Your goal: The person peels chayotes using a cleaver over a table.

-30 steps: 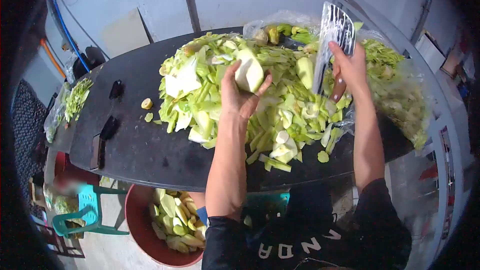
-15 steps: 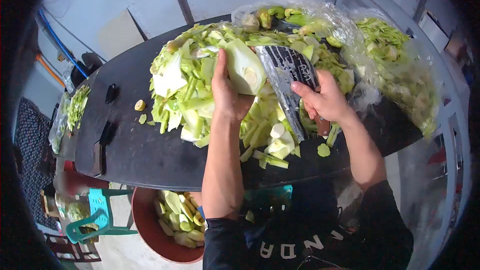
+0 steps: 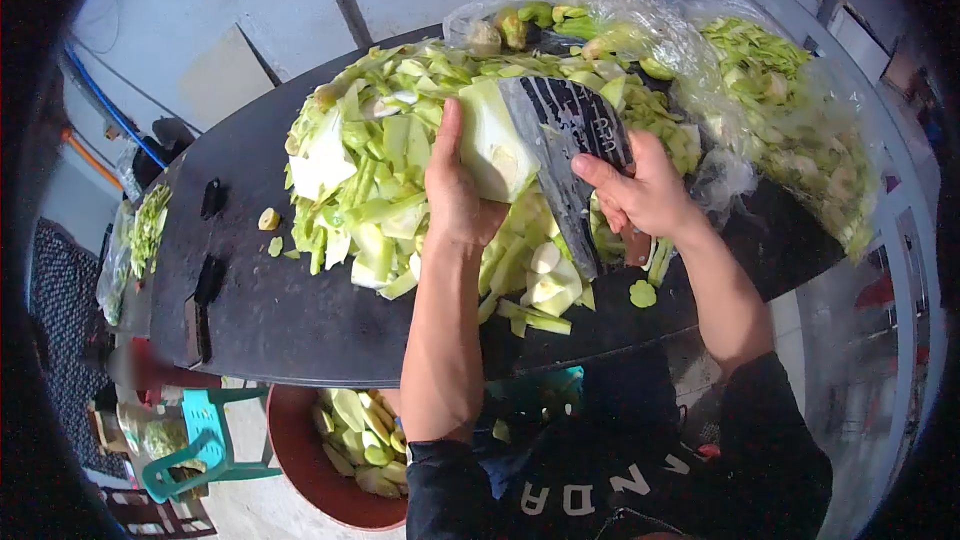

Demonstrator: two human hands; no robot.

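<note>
Over a heap of pale green peelings (image 3: 390, 140), my left hand (image 3: 460, 190) is wrapped round a large piece of pale green vegetable (image 3: 492, 145). Its cut face is turned toward me. My right hand (image 3: 640, 185) grips the wooden handle of a wide cleaver (image 3: 560, 130). The dark, streaked blade lies against the right side of the vegetable piece, its lower end pointing down over the peelings. Part of the handle is hidden by my fingers.
Plastic bags (image 3: 790, 120) of greens lie at the table's right and back. Small dark objects (image 3: 210, 280) rest on the black table (image 3: 290, 330) at left. Below stand a red tub (image 3: 300, 460) of peeled pieces and a green stool (image 3: 205, 430).
My right hand has brought the cleaver down and left from its raised position, against the vegetable piece. My left hand has turned that piece. The view has shifted slightly.
</note>
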